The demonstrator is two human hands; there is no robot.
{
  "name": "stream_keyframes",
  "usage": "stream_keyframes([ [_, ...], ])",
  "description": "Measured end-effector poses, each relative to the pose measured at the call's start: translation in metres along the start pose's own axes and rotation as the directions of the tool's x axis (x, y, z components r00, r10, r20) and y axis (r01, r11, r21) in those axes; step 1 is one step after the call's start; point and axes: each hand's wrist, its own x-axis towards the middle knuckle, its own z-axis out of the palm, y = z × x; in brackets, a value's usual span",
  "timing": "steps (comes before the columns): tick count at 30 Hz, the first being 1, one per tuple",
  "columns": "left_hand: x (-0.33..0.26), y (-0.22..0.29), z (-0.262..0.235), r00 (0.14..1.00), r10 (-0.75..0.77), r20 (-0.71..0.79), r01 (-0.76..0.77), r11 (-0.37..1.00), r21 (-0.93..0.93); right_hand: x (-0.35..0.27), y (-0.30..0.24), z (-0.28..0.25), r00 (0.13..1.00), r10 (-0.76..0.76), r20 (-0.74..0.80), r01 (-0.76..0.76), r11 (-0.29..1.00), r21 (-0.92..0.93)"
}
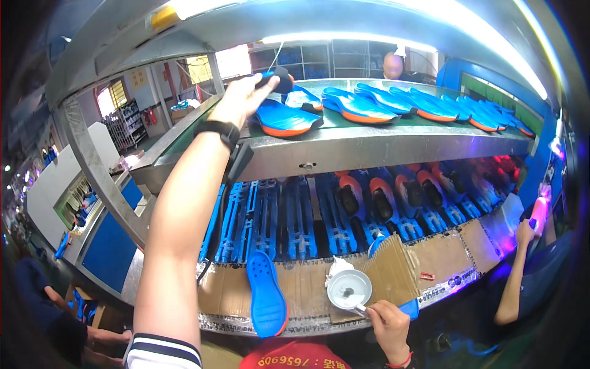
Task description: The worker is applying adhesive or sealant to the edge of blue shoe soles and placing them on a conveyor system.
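Reaching far up to the upper shelf, my left hand [239, 98] is closed on an insole [276, 80] that shows black and blue with an orange edge; part of it is hidden by my fingers. Beside it on the green belt lie blue insoles with orange edges [286, 118]. Low on the right, my right hand [388, 325] pinches the handle of a white cup [349, 289], which holds some whitish stuff with a grey patch. A crumpled white cloth or tissue [336, 268] touches the cup. Left of these lies a blue insole [265, 295] with holes at its far end.
Brown cardboard [230, 289] covers the near ledge, with a loose cardboard piece [393, 267] by the cup. Blue racks [301, 224] on the lower level carry more soles at right. A metal beam [344, 150] edges the upper belt. Other people work at right, left and behind.
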Motion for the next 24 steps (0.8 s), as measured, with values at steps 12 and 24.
stream_keyframes([
  [12,-0.258,0.1,0.052,0.981,-0.175,-0.08,0.16,0.973,-0.164,0.002,0.021,0.012,0.996,0.01,0.092,-0.01,1.0,-0.005],
  [24,-0.521,0.022,0.087,0.548,-0.83,0.103,0.836,0.54,-0.096,-0.009,0.008,0.023,0.991,-0.015,0.132,0.015,1.0,-0.001],
])
